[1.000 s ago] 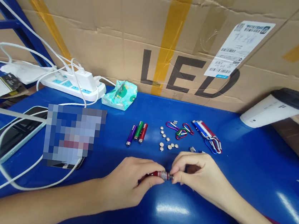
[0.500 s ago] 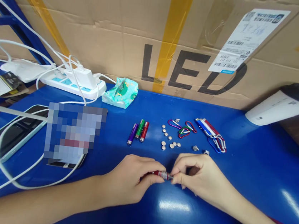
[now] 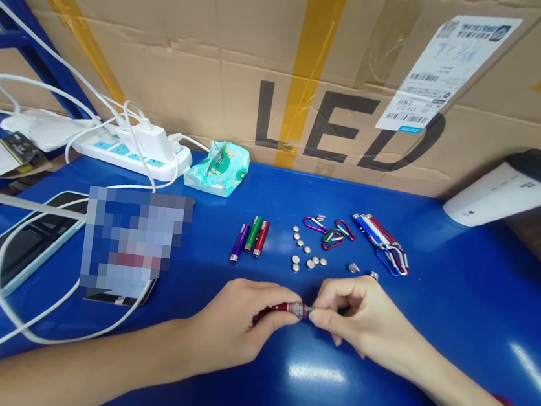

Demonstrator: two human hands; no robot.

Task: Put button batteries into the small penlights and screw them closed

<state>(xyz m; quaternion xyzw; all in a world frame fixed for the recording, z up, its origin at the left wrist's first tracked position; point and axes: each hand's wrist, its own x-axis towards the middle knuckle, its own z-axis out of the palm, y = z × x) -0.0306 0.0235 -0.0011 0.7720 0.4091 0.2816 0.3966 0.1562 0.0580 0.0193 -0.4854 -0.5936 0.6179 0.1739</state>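
Note:
My left hand (image 3: pixel 250 321) is closed around a small red keychain flashlight (image 3: pixel 283 307), most of its barrel hidden by the fingers. Its ridged silver end (image 3: pixel 297 309) points right, toward my other hand. There my right hand (image 3: pixel 356 310) pinches the thin metal tip at that end between thumb and forefinger; what exactly lies in the pinch is too small to make out. Beyond the hands lie several button cells (image 3: pixel 296 259) and small silver end pieces (image 3: pixel 353 268). Purple (image 3: pixel 240 244), green (image 3: pixel 252 234) and red (image 3: pixel 261 239) tubes stand side by side at the left.
Carabiner clips (image 3: pixel 333 238) and assembled lights with clips (image 3: pixel 378 240) lie farther back. A white cup (image 3: pixel 501 190) leans at the right. Left are a phone (image 3: pixel 16 246), a pixelated device (image 3: pixel 133 246), cables, a power strip (image 3: pixel 130 151) and a tissue pack (image 3: pixel 218 168). A cardboard box (image 3: pixel 218 60) closes off the back.
My right fingers have shifted slightly at the end of the red flashlight, the thumb now lying straighter along the tip. My left hand keeps its hold, nearly still.

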